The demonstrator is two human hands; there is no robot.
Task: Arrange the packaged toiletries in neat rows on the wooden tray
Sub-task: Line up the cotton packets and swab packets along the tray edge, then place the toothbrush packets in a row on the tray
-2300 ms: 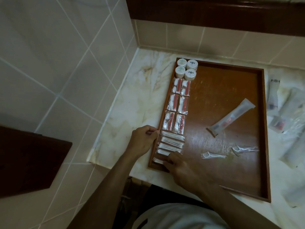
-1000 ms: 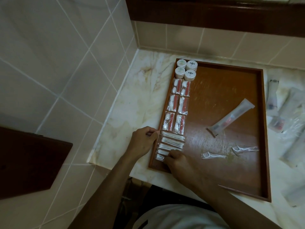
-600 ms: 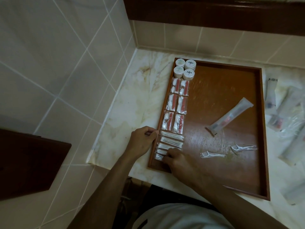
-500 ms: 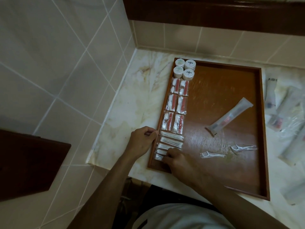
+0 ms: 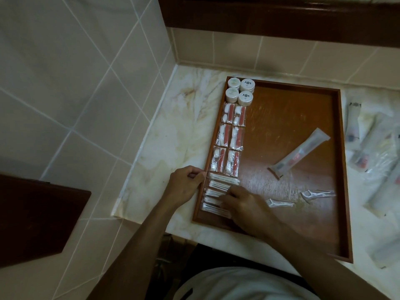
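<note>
One camera sits on my head, looking steeply down and forward at the worktop [image 5: 177,135] corner, close above my forearms; the right edge looks blurred, perhaps from the wide lens

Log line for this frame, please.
left hand: grips tray edge | right hand: fingers on cotton-swab packets | toothbrush pack: loose

Marble counter [image 5: 173,146] meets tiled wall [image 5: 75,72]; dark wooden panel [image 5: 32,219].
</note>
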